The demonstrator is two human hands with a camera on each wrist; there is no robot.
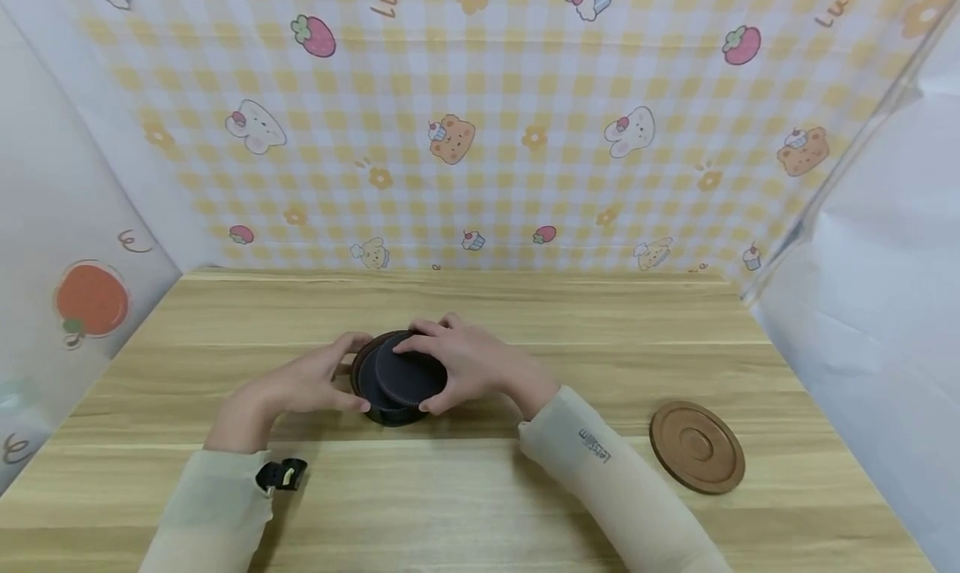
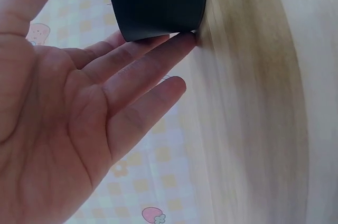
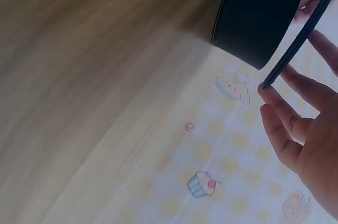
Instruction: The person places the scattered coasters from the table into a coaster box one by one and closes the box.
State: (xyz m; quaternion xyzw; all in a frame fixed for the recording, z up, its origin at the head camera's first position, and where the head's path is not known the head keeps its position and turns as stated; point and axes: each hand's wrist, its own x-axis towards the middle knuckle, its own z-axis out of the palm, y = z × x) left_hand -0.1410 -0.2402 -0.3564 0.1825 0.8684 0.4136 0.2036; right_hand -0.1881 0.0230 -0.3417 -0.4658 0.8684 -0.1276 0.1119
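A round black coaster (image 1: 411,373) with a stitched edge is tilted over a short round black holder (image 1: 392,417) on the table. My right hand (image 1: 476,362) pinches this coaster between thumb and fingertips. From the right wrist view the coaster (image 3: 296,44) appears edge-on, apart from the holder's side wall (image 3: 259,15) at its lower end. My left hand (image 1: 315,381) steadies the holder from the left, thumb at the near rim and fingers round the far side. In the left wrist view its fingers touch the holder's dark wall (image 2: 158,7). The holder's inside is mostly covered.
A round brown wooden coaster (image 1: 697,446) with ring grooves lies on the wood-grain table (image 1: 360,506) at the right. Behind the table hangs a yellow checked cloth (image 1: 495,181). White sheets stand at the left and right sides. A black strap (image 1: 282,474) sits on the left sleeve.
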